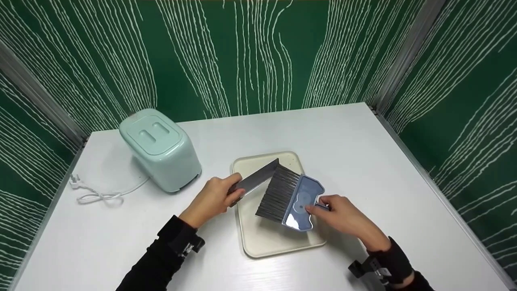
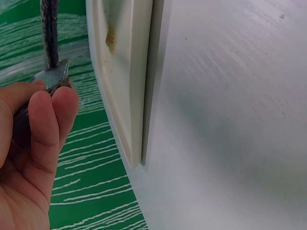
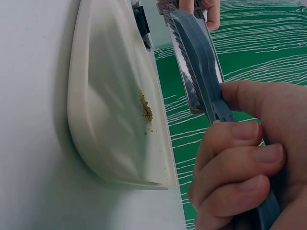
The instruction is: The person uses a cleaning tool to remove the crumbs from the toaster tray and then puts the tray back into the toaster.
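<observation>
My left hand (image 1: 213, 198) grips one end of a narrow metal crumb tray (image 1: 258, 178), which slants up and away over a cream serving tray (image 1: 266, 244). A blue brush (image 1: 303, 201) with long dark bristles is held by its handle in my right hand (image 1: 343, 212). Its bristles overlap the far end of the crumb tray in the head view. In the right wrist view, brush and crumb tray lie side by side above the serving tray. A small heap of brown crumbs (image 3: 146, 110) lies on the serving tray, with a few scattered specks around it.
To the left stands a mint-green toaster (image 1: 161, 149) with its lid on. Its white cord and plug (image 1: 101, 196) lie on the table at the far left. Green panels (image 1: 242, 60) with white wavy lines border the white table (image 1: 363, 161).
</observation>
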{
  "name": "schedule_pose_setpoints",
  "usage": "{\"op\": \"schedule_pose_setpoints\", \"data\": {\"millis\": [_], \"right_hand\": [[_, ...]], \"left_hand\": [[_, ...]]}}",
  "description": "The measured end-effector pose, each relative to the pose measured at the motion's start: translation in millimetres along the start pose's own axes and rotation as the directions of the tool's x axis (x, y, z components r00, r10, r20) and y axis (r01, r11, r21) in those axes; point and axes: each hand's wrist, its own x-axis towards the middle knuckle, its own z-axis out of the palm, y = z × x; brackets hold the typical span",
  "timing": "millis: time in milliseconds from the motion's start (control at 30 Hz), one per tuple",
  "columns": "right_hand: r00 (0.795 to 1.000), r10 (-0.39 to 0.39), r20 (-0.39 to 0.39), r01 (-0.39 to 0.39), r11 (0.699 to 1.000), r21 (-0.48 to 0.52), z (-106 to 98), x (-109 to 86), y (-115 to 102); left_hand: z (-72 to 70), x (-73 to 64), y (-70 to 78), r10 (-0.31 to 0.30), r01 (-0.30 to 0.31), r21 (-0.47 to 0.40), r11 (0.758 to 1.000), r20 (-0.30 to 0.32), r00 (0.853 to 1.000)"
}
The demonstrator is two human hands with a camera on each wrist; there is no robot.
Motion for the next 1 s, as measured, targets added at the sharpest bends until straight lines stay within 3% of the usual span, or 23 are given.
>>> {"op": "schedule_pose_setpoints", "data": {"millis": [500,767,1000], "right_hand": [[0.999,0.019,0.033,-0.018,1.0,-0.019,2.5,-3.3,4.4],[0.998,-0.015,0.063,0.016,1.0,-0.012,3.4,-8.6,1.5],[0.992,-0.085,0.092,0.087,0.996,-0.018,9.1,-15.7,-7.9]], "left_hand": [[0.1,0.1,-1.3,0.12,-0.11,0.137,0.985,-0.072,0.99],[1.8,0.4,-3.1,0.137,-0.121,0.181,0.976,-0.079,0.987],[2.9,-0.1,-4.0,0.127,-0.114,0.167,0.979,-0.068,0.99]]}}
